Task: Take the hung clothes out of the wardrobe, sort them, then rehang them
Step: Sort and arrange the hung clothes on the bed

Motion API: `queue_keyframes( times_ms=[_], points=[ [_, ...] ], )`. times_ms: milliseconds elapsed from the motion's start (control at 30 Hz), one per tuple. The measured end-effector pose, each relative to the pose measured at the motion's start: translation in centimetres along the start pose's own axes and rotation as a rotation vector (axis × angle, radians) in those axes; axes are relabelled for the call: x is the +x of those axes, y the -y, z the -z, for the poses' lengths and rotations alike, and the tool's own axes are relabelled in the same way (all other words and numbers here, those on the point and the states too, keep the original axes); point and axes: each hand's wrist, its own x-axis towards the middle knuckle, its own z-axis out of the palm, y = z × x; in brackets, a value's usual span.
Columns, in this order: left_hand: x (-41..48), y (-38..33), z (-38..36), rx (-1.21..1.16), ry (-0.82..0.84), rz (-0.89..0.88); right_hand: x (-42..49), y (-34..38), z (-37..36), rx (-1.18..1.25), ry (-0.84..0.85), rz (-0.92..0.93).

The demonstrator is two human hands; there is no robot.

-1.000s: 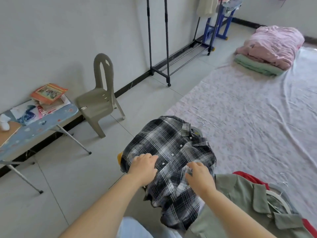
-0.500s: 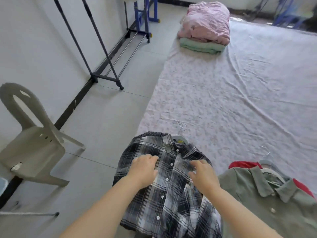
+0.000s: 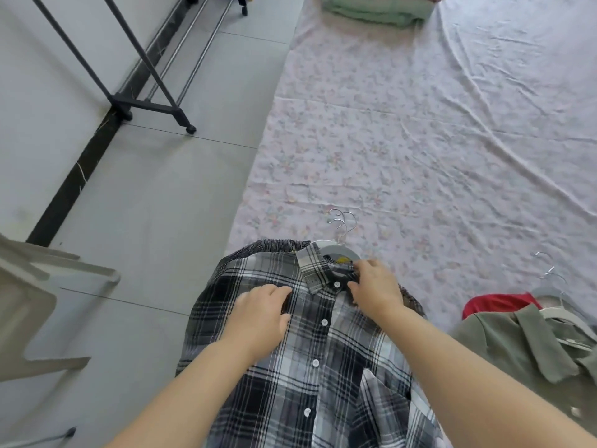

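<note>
A black-and-white plaid shirt (image 3: pixel 323 360) lies front up on a pile at the near edge of the floral sheet (image 3: pixel 403 140), still on a grey hanger (image 3: pixel 337 248) with several metal hooks showing behind the collar. My left hand (image 3: pixel 261 315) holds the shirt's left chest by the button placket, fingers curled into the fabric. My right hand (image 3: pixel 376 291) pinches the right side of the collar next to the top button. To the right lies an olive green shirt (image 3: pixel 529 347) on a grey hanger (image 3: pixel 562 315), over a red garment (image 3: pixel 497 303).
A black clothes rack (image 3: pixel 145 101) on wheels stands along the wall at upper left. A grey plastic chair (image 3: pixel 42 305) is at the left edge. Folded green bedding (image 3: pixel 374 9) lies at the sheet's far end. Grey tiled floor lies between chair and sheet.
The view has tilted down and swung right. My right hand moved up from the shirt's front to the collar. My left hand shifted up to the chest near the placket.
</note>
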Motion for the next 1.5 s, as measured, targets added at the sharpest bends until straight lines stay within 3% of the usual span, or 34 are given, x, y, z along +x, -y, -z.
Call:
queue_keyframes(
  times_ms=[133, 300, 433, 933, 1200, 1500],
  points=[
    [1.0, 0.6, -2.4, -0.036, -0.002, 0.015, 3.9, -0.5, -1.6, 0.024, -0.073, -0.023],
    [0.6, 0.8, -3.7, -0.045, 0.028, 0.039, 5.4, -0.5, -2.8, 0.043, -0.005, -0.018],
    [0.2, -0.1, -2.8, -0.042, 0.014, 0.041, 3.8, -0.8, -2.2, 0.134, -0.116, -0.007],
    [-5.6, -6.5, 4.6, -0.013, -0.193, -0.052, -13.8, -0.5, 4.4, 0.306, -0.521, 0.246],
    [-12.5, -8.7, 6.3, -0.127, -0.354, -0.319, -25.9, 0.9, 7.4, 0.312, -0.787, 0.1],
    [-20.8, -15.7, 6.6, -0.215, -0.345, -0.775, -42.1, -1.9, 6.9, 0.186, -1.047, -0.122]
  ],
)
